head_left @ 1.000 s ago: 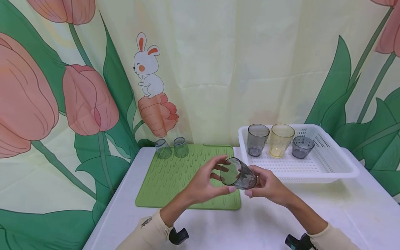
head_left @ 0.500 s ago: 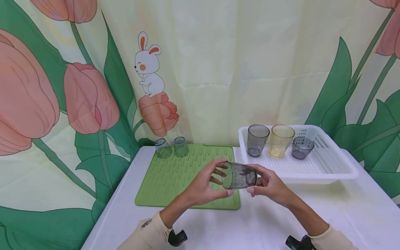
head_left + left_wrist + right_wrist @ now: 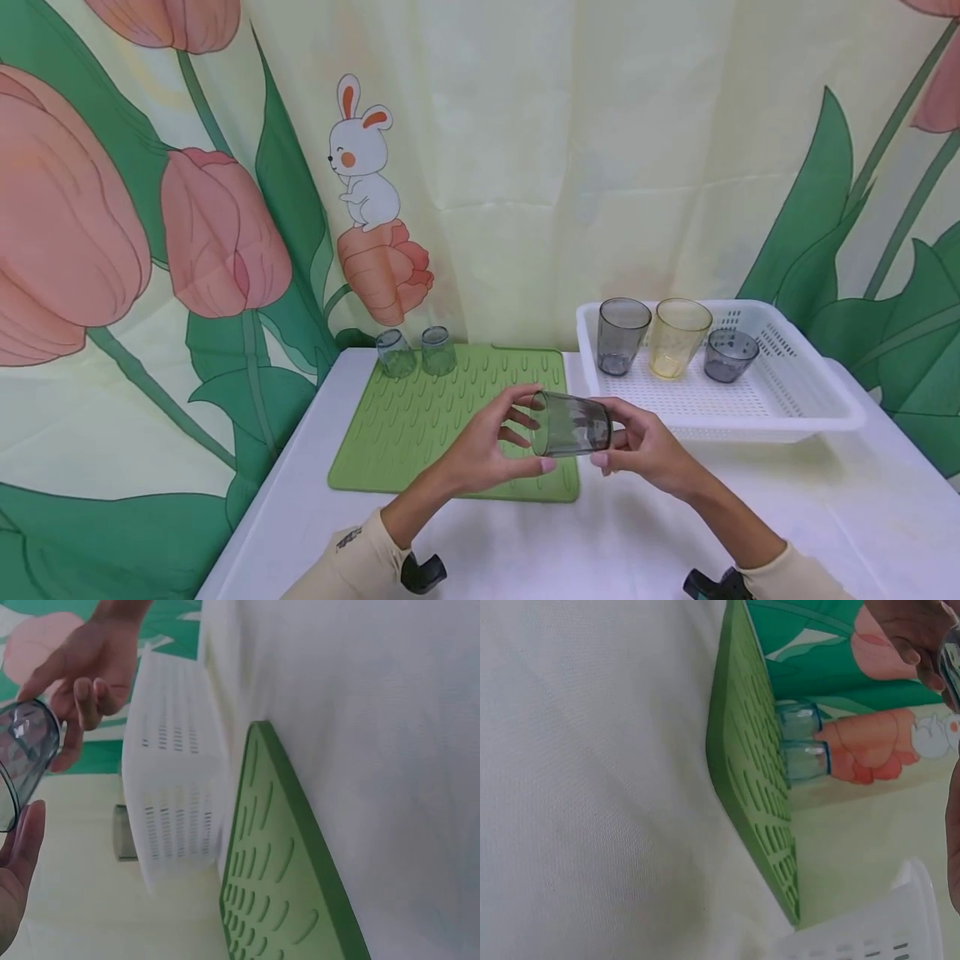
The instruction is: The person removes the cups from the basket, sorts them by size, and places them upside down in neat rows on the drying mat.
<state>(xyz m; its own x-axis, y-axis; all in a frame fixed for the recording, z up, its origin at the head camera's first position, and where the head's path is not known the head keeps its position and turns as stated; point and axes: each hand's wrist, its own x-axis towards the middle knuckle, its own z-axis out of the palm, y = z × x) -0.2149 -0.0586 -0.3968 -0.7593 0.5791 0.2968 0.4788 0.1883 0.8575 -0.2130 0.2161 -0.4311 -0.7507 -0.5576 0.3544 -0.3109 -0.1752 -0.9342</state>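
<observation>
Both hands hold a grey-tinted drinking glass (image 3: 573, 425) on its side, above the front right of a green ridged drying mat (image 3: 420, 442). The left hand (image 3: 491, 446) has its fingers and thumb spread about the glass's left end. At the other end, the right hand (image 3: 645, 446) grips the glass with fingers behind and thumb below. The left wrist view shows the glass (image 3: 30, 742) at the left edge, between the two hands. Only a sliver of the glass (image 3: 952, 660) enters the right wrist view.
Two small clear glasses (image 3: 396, 354) stand at the mat's back left corner. A white perforated basket (image 3: 795, 412) at the right holds a tall grey glass (image 3: 622, 333), a yellow glass (image 3: 677, 337) and a short grey glass (image 3: 729, 354). A printed curtain (image 3: 495, 167) hangs behind the table.
The glass has turned in the hands from a slant to nearly level, its side now facing the head camera. Both hands stay close to where they were.
</observation>
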